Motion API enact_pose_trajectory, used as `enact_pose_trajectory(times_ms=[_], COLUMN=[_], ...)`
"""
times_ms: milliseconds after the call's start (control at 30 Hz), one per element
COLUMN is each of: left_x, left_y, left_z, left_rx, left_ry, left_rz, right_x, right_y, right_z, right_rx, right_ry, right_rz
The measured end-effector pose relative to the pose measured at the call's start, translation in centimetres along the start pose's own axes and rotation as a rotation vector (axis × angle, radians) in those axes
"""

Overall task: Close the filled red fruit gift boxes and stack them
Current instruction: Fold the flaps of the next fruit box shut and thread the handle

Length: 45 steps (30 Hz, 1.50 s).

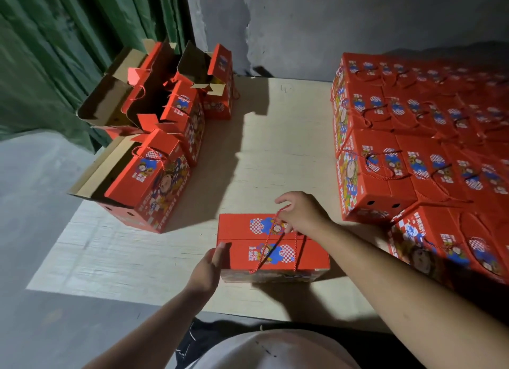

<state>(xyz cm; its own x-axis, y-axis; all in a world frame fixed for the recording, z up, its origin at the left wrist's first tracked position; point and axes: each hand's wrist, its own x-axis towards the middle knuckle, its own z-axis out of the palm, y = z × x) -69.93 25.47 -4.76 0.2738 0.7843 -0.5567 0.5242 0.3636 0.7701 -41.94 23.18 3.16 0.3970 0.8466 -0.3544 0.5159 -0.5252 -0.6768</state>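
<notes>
A closed red fruit gift box (242,231) with cartoon prints lies on the pale board (270,148) right in front of me. My right hand (303,211) is above its top and pinches the red cord handle (271,242). My left hand (208,266) rests with straight fingers against the box's left end. A big stack of closed red boxes (418,148) fills the right side of the board. Several open red boxes (154,153) with raised flaps stand at the left; their contents are hidden in shadow.
A green curtain (68,52) hangs behind the open boxes, and a grey wall (330,24) closes the back. Grey floor (33,231) lies left of the board. The board's near edge is close to my body.
</notes>
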Motion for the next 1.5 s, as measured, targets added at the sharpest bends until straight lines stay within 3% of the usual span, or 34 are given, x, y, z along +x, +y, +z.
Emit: enact_pose_trajectory(times_ms=[200, 300, 400, 500, 700, 833, 1133, 1400, 1500], left_x=[0.0, 0.2, 0.4, 0.5, 0.5, 0.6, 0.8, 0.4, 0.3], left_y=[0.2, 0.0, -0.1, 0.0, 0.0, 0.0, -0.6, -0.2, 0.2], left_z=[0.0, -0.1, -0.4, -0.6, -0.6, -0.8, -0.7, -0.5, -0.2], left_rx=[0.02, 0.073, 0.105, 0.143, 0.119, 0.145, 0.173, 0.151, 0.052], left_ry=[-0.004, -0.031, -0.067, -0.081, -0.091, -0.098, -0.069, -0.025, -0.016], left_rz=[-0.003, 0.011, 0.036, 0.046, 0.034, 0.03, 0.023, -0.001, -0.081], right_x=[2.5, 4.0, 5.1, 5.9, 6.4, 3.3, -7.3, -9.4, -8.5], right_y=[-0.3, -0.4, -1.0, -1.3, -0.8, -2.9, -2.5, 0.1, -1.1], right_z=[1.3, 1.1, 1.0, 1.2, 1.4, 1.0, -1.7, -0.9, -1.6], right_rx=[-0.298, -0.472, -0.472, -0.414, 0.079, 0.338, 0.272, 0.513, 0.483], right_ry=[0.193, -0.1, -0.39, -0.482, -0.277, -0.261, -0.2, -0.178, -0.12], right_rz=[-0.034, 0.133, 0.312, 0.301, 0.107, -0.068, -0.388, -0.259, -0.243])
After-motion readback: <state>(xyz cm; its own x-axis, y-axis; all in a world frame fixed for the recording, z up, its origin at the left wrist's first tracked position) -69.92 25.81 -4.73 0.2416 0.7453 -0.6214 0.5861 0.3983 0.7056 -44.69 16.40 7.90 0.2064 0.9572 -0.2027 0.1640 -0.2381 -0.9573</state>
